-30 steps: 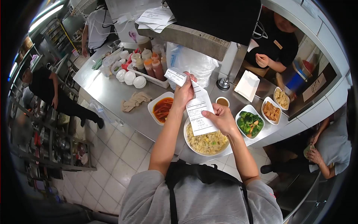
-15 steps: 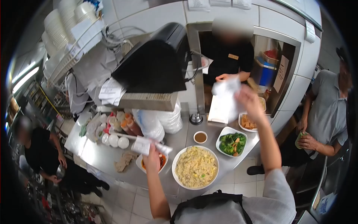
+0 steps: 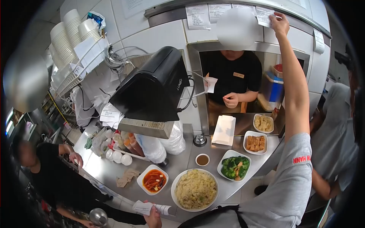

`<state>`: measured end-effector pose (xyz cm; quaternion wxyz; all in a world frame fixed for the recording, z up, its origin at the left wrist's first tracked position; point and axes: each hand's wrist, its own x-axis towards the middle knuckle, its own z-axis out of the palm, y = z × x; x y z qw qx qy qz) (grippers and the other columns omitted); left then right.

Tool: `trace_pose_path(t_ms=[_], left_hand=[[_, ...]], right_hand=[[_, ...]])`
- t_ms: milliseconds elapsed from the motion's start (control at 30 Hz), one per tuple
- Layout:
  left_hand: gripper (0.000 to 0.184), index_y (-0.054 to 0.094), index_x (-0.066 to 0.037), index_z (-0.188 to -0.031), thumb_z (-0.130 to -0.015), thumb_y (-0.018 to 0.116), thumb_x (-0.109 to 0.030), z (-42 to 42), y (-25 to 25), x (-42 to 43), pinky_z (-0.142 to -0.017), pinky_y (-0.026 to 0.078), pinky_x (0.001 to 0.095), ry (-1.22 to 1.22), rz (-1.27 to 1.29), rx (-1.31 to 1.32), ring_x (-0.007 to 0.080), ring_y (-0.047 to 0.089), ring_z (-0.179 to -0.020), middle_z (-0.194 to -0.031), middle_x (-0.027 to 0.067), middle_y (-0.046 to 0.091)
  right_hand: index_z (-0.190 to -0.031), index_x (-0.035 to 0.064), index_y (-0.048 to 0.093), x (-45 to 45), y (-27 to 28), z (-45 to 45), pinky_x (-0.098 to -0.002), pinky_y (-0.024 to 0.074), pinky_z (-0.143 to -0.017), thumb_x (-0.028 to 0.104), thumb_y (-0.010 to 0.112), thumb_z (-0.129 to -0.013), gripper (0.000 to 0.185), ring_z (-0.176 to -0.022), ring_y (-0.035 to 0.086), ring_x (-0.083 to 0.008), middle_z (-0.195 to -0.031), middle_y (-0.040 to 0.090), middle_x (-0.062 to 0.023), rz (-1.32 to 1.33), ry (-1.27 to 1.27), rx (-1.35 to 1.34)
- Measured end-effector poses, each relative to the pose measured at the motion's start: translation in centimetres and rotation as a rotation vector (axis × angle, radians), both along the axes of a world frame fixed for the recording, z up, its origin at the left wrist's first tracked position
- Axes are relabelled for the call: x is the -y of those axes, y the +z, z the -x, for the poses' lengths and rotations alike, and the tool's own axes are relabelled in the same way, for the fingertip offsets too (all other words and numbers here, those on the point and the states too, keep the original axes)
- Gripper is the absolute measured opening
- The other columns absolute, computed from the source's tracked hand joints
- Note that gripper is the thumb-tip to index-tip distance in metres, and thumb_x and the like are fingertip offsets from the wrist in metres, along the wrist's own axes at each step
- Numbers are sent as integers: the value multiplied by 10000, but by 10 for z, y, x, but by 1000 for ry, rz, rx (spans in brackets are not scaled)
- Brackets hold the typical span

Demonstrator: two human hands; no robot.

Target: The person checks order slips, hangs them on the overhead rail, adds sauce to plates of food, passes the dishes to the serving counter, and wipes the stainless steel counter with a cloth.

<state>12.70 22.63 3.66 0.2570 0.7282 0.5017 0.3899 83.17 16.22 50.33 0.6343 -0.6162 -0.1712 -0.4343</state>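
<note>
- The right hand [image 3: 280, 25] is raised high at the wall, at the right edge of a printed slip [image 3: 264, 16] that hangs from the metal rail [image 3: 165, 11] above the hatch.
- This slip lies directly left of the right grip, touching its fingertips; its long axis runs roughly downward from the rail, with a slight tilt. The right hand is by far the nearer one.
- The fingers of the right grip are bent toward the paper; I cannot tell whether they pinch its edge or only press it to the wall.
- The left hand [image 3: 153, 219] is low, in front of the counter [image 3: 185, 159], well apart from the rail. Its grip pinches a paper strip [image 3: 142, 208], whose long axis runs from side to side, sticking out on both sides of the hand.
- Nothing stands between the right fingertips and the slip. Other slips [image 3: 198, 17] hang along the rail to the left, and a curled paper [image 3: 318, 41] is on the wall to the right of the right hand.
- Below the raised arm, a co-worker [image 3: 232, 74] stands behind the hatch, a small paper [image 3: 211, 84] in one hand.
- Nearest the left hand on the counter are a bowl of red food [image 3: 154, 180] and a large bowl of rice [image 3: 195, 189]; a broccoli dish [image 3: 234, 167] stands farther right.
- A black machine [image 3: 152, 85] rises left of the hatch, clear of the right arm.
</note>
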Motion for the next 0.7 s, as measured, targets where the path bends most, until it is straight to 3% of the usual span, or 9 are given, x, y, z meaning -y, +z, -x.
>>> trace_pose_path(t_ms=[100, 167, 233, 267, 333, 367, 433, 533, 700], left_hand=[[438, 375, -34, -1233, -817, 491, 36, -25, -6, -6, -865, 407, 291, -85, 447, 1106, 163, 489, -1010, -1109, 88, 480], [449, 379, -31, -1232, -807, 497, 47, -30, -10, -16, -847, 423, 290, -17, 601, 1047, 149, 504, -976, -1069, 64, 503], [455, 384, -37, -1232, -803, 508, 47, -40, 5, -11, -850, 423, 300, -11, 659, 1086, 147, 507, -975, -1067, 50, 510], [455, 388, -45, -1231, -803, 516, 41, -54, 21, -10, -863, 415, 311, -44, 637, 1162, 151, 502, -990, -1084, 48, 506], [413, 416, -52, -1198, -809, 542, 7, -77, 45, -9, -858, 410, 312, -161, 546, 1242, 162, 487, -1036, -1112, 39, 509], [405, 420, -44, -1202, -817, 541, -6, -66, 22, -20, -865, 411, 315, -313, 554, 1142, 160, 487, -1050, -1134, 47, 509], [333, 465, -35, -1147, -833, 570, -77, -78, 56, -19, -791, 458, 326, -204, 606, 1083, 148, 545, -964, -1062, 44, 555], [304, 484, -19, -1125, -844, 567, -103, -83, 78, -18, -735, 491, 332, -171, 558, 1051, 161, 571, -924, -1035, 65, 572], [289, 495, -3, -1098, -849, 573, -127, -59, 83, -20, -746, 467, 281, -222, 425, 795, 124, 559, -905, -1004, 60, 578]], right_hand=[[-910, 149, 668, -1, 13, -17, -293, 475, -745, 282, 707, -655, 290, -759, 624, -193, -816, 669, -35, -29, 33, 92], [-927, 151, 664, -3, 13, -17, -313, 459, -780, 319, 701, -670, 310, -826, 614, -197, -862, 664, -34, -21, 16, 112], [-954, 155, 656, 1, 3, -31, -377, 428, -796, 404, 683, -687, 367, -889, 578, -250, -912, 640, -85, -38, -493, 542], [-971, 135, 646, 4, -14, -1, -372, 444, -748, 360, 680, -708, 348, -825, 587, -269, -881, 633, -123, -102, -435, 609], [-951, 10, 619, -6, -63, 98, -267, 457, -628, 247, 633, -798, 283, -697, 576, -167, -824, 619, -109, -353, 260, 416], [-903, -32, 605, -22, -121, 235, -242, 447, -605, 221, 575, -847, 260, -686, 552, -123, -806, 610, -83, -481, 744, 299], [-850, -16, 592, -29, -194, 320, -231, 443, -629, 197, 537, -863, 221, -708, 545, -109, -792, 599, -68, -122, 962, 74], [-1144, 102, 539, -42, -300, 409, -304, 439, -756, 167, 689, -728, 448, -841, 551, -136, -964, 589, -20, 689, 1650, -115], [-1231, 6, 399, -51, -375, 488, -219, 489, -621, 193, 602, -838, 480, -820, 572, -114, -928, 603, -93, 601, 2079, -1004]])
